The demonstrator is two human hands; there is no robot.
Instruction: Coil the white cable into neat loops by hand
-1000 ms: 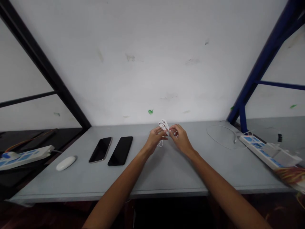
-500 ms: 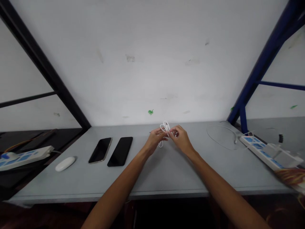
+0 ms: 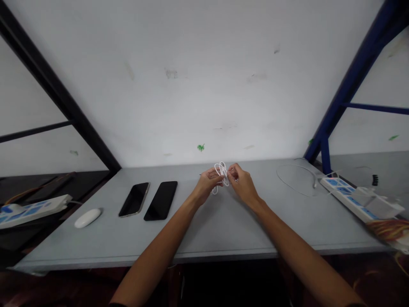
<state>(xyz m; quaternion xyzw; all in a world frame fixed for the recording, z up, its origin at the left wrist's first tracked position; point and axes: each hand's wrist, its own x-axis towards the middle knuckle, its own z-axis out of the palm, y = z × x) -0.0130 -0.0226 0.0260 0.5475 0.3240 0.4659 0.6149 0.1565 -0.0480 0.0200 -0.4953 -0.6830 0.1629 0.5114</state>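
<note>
A white cable (image 3: pixel 223 170) is gathered in a looped bundle above the back middle of the grey table (image 3: pixel 230 230). My left hand (image 3: pixel 206 184) grips the bundle from the left, fingers closed around its loops. On the other side my right hand (image 3: pixel 240 180) pinches the same cable with thumb and fingertips. One loop hangs below the left fingers. The fingers partly hide the middle of the bundle, and the cable's ends cannot be made out.
Left of my arms lie a black phone (image 3: pixel 161 200), a phone with a light rim (image 3: pixel 134 199) and a white mouse (image 3: pixel 87 218). At right are a thin white cord (image 3: pixel 295 192) and a power strip (image 3: pixel 347 197) with a white adapter (image 3: pixel 381 204). Another power strip (image 3: pixel 38 209) sits far left.
My right hand has shifted slightly away from the left one, and more of the bundle's loops show between them. The view has tilted a little; the objects on the table stay put.
</note>
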